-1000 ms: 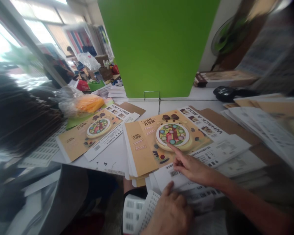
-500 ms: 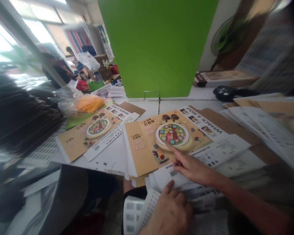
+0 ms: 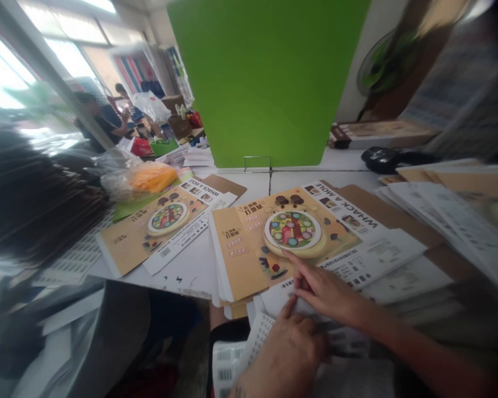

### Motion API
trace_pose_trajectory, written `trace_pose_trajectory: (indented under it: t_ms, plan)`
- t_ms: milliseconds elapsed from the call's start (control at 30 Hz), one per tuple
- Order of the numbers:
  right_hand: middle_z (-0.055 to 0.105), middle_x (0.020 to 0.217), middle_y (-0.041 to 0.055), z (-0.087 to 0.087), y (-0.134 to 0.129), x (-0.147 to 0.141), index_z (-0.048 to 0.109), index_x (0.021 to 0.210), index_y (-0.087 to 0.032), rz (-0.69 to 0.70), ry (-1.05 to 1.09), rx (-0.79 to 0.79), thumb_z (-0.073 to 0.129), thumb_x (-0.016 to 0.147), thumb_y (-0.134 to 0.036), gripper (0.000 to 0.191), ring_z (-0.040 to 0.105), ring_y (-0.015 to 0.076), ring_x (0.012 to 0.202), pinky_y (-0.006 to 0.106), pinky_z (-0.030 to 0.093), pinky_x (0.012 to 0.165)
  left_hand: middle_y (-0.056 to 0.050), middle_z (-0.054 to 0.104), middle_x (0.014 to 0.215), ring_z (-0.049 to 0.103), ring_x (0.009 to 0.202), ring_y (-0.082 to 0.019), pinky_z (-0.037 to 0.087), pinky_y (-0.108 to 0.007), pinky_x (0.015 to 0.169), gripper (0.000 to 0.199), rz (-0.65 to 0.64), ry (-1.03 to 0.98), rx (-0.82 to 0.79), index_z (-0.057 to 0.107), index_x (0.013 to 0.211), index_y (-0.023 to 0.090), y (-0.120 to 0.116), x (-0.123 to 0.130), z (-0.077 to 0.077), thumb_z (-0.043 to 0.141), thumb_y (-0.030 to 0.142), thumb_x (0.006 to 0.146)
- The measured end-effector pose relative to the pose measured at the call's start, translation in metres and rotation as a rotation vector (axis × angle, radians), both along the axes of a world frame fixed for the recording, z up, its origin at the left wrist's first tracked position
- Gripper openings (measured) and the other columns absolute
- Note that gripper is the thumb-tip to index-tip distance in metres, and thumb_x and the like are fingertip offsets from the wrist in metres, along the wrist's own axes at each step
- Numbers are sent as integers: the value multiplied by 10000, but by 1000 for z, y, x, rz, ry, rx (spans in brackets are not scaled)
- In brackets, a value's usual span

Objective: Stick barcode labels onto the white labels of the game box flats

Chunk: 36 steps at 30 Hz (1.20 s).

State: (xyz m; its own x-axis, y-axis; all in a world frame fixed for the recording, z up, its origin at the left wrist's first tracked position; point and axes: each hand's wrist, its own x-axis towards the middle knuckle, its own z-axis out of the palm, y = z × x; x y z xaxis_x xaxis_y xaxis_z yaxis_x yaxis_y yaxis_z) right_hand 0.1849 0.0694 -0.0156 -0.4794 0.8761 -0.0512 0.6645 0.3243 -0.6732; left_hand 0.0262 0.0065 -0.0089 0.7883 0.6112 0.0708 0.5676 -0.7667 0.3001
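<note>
A stack of flat, unfolded printed cartons (image 3: 240, 249), tan and white with "WHACK A MOLE" on them, lies on the table in front of me. My right hand (image 3: 330, 293) rests on the top carton, its index finger stretched over the printed round game and its thumb at the white flap. Lower down, my left hand (image 3: 288, 345) is closed over a sheet of barcode stickers (image 3: 257, 334), and its index fingertip meets the flap beside my right thumb. Both hands hide the printed barcode there. Another sticker sheet (image 3: 224, 359) hangs below.
A second pile of cartons (image 3: 128, 243) lies to the left, near an orange item in clear plastic (image 3: 153, 177). A green board (image 3: 269, 83) stands behind. More cartons (image 3: 440, 204) and a black object (image 3: 379, 159) are at the right. People sit in the background.
Both hands have drawn closer together. My left index finger has moved up to the flap by my right thumb, and the barcode there is now covered. The view has shifted slightly.
</note>
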Motion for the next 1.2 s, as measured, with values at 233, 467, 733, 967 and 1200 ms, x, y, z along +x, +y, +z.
trace_pose_trajectory:
  t_ms: [233, 467, 733, 967, 1200]
  plan:
    - [451, 1384, 97, -15, -12, -3, 21, 1535, -363, -96, -117, 337, 511, 877, -249, 828, 513, 295, 1191, 461, 500, 919, 15, 672, 755, 631, 826, -161, 180, -472, 1172, 170, -22, 5, -2, 705, 792, 177, -2, 1, -5, 625, 242, 926]
    - [411, 1425, 134, -30, -3, -1, -45, 1537, -314, -185, -175, 494, 570, 880, -325, 900, 428, 346, 1260, 561, 397, 1013, 20, 681, 785, 626, 819, -159, 123, -642, 1130, 143, 12, 6, -145, 706, 801, 211, -2, -1, -2, 633, 234, 921]
    - [321, 1514, 130, -39, -6, 13, -35, 1541, -299, -127, -133, 473, 489, 920, -304, 813, 332, 307, 1382, 544, 355, 1087, 14, 668, 752, 614, 787, -154, 175, -607, 1133, 142, -41, 31, -112, 722, 797, 209, 1, 3, 3, 654, 264, 909]
    - [459, 1426, 177, -17, 9, 84, -59, 1547, -212, -455, -71, 459, 450, 940, -330, 801, 484, 315, 1284, 520, 441, 1010, 25, 641, 738, 631, 783, -171, 136, -701, 1097, 100, -61, -20, -147, 690, 809, 199, 5, 1, -14, 680, 261, 888]
    - [550, 1062, 464, 1, 11, 247, 141, 1471, 101, -1172, -607, 426, 566, 840, -618, 1047, 618, 493, 984, 505, 388, 625, 30, 636, 724, 612, 734, -149, 163, -712, 1085, 151, -65, -60, -96, 670, 779, 188, 6, 2, -22, 669, 280, 898]
